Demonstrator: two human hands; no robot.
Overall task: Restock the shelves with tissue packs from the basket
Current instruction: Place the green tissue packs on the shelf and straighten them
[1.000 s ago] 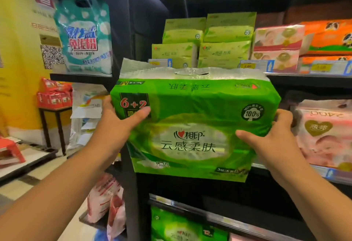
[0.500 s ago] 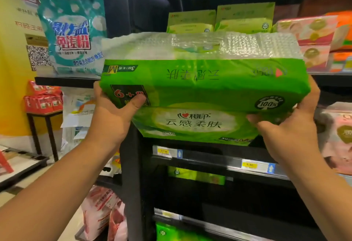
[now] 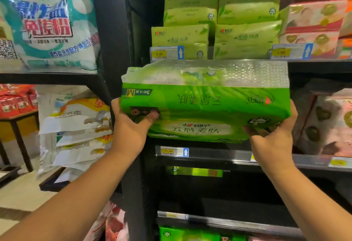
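Left hand (image 3: pixel 131 126) and right hand (image 3: pixel 272 136) each grip an end of the green tissue pack (image 3: pixel 205 105), tilted above the middle shelf (image 3: pixel 219 155).

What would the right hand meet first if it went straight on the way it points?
Probably nothing soon: the right hand, gripping the green pack, points into the dark shelf bay; pink packs sit close beside, depth unclear.

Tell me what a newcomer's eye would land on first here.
The big green tissue pack fills the centre, gripped at its two ends by the left hand and the right hand, just above a shelf edge. Behind and above it, lighter green packs are stacked in two columns. A teal and white bag sits at upper left.
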